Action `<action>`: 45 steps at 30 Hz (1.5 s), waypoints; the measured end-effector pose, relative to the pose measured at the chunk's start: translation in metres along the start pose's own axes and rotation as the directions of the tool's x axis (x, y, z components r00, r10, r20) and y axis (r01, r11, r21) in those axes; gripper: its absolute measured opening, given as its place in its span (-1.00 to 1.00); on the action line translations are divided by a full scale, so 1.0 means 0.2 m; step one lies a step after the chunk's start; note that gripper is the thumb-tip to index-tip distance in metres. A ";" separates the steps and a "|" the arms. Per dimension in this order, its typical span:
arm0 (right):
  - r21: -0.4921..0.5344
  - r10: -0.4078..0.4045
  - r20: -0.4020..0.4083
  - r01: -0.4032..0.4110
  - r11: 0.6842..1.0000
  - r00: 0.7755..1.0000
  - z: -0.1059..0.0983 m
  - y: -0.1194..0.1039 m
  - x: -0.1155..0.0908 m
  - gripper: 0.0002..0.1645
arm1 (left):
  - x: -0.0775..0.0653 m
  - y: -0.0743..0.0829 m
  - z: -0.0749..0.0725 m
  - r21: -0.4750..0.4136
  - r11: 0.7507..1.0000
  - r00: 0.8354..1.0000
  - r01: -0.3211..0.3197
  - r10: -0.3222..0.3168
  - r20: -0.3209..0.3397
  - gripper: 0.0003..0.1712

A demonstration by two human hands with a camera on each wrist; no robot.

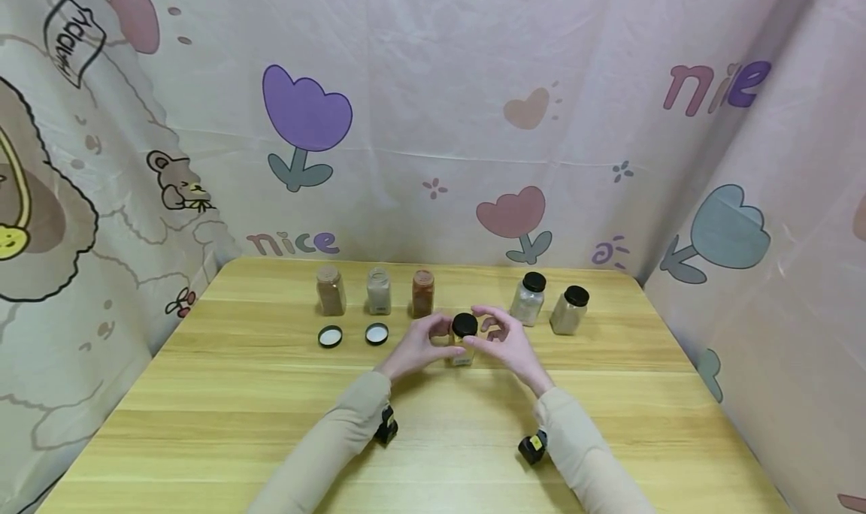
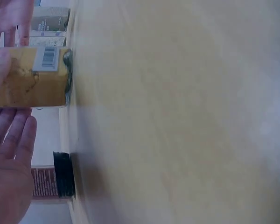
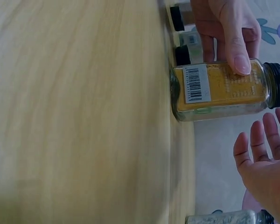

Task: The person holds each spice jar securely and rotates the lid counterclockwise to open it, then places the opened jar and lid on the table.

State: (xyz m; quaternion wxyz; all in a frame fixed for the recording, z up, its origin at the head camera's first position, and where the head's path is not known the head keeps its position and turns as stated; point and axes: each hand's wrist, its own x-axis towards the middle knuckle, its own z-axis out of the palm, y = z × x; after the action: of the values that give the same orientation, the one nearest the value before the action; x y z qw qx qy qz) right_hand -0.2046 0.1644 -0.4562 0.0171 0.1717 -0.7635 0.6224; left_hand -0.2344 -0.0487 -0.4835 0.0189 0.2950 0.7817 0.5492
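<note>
A square glass jar of yellow powder [image 3: 224, 88] stands upright at the middle of the table, its base close to the wood. My left hand [image 1: 428, 345] grips its body, thumb along the near face and fingers behind. The jar wears a black lid [image 1: 464, 324]. My right hand [image 1: 506, 341] is at that lid, thumb and forefinger tips at opposite edges, its other fingers spread loosely away from the glass. In the left wrist view, a dark lid [image 2: 64, 175] lies before a reddish jar; the left hand hides it from the head view.
Uncapped jars of brown [image 1: 331, 292], whitish [image 1: 379, 292] and red powder [image 1: 422, 294] line the back left. Two upturned lids [image 1: 330, 337] lie before them. At right are two capped jars, one whitish [image 1: 527, 301], one beige [image 1: 568, 312]. A patterned curtain [image 1: 406, 123] hangs behind.
</note>
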 end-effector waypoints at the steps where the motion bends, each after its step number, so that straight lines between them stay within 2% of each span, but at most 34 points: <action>1: -0.020 -0.005 0.006 0.005 1.000 1.000 0.01 0.00 0.00 -0.34 | 0.00 0.00 0.00 -0.005 1.000 1.000 0.002 -0.002 0.007 -0.49; 6: -0.119 -0.028 0.019 0.030 0.992 0.999 0.03 -0.01 0.01 -0.37 | -0.02 0.00 -0.02 -0.018 1.000 0.999 0.008 -0.007 0.034 -0.49; 12: -0.177 -0.062 0.013 0.063 0.982 0.998 0.05 -0.02 0.03 -0.41 | -0.02 0.00 -0.02 -0.013 1.000 0.999 -0.002 0.002 0.053 -0.46; 16: -0.206 -0.074 0.003 0.073 0.976 0.997 0.06 -0.02 0.04 -0.41 | -0.02 0.01 -0.02 0.002 1.000 0.998 0.014 -0.014 0.053 -0.42; 26: -0.168 -0.110 -0.031 0.103 0.980 0.993 0.07 -0.02 0.04 -0.46 | -0.02 0.02 -0.02 0.000 0.999 0.997 0.049 -0.049 0.063 -0.43; 32: -0.180 -0.082 -0.070 0.068 0.981 0.994 0.09 -0.03 0.03 -0.48 | -0.01 0.01 -0.03 -0.040 0.998 0.995 0.040 -0.036 0.095 -0.43; 36: -0.190 -0.054 -0.071 0.040 0.981 0.996 0.09 -0.10 0.02 -0.48 | -0.02 0.00 -0.04 -0.052 0.998 0.994 0.033 -0.027 0.109 -0.42; 41: -0.172 -0.066 -0.061 0.055 0.984 0.996 0.10 -0.21 -0.02 -0.50 | -0.01 -0.01 -0.04 -0.049 0.999 0.993 0.017 -0.012 0.114 -0.42; 45: -0.173 -0.070 -0.064 0.058 0.983 0.995 0.10 -0.23 -0.02 -0.53 | -0.01 -0.01 -0.03 -0.045 0.999 0.993 0.015 -0.010 0.117 -0.42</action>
State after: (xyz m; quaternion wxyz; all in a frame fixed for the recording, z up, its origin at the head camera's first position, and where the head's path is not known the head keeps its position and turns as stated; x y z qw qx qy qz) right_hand -0.1838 0.1393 -0.4190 0.0785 0.1723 -0.8070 0.5594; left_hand -0.2353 -0.0560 -0.4826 0.0750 0.3211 0.7682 0.5487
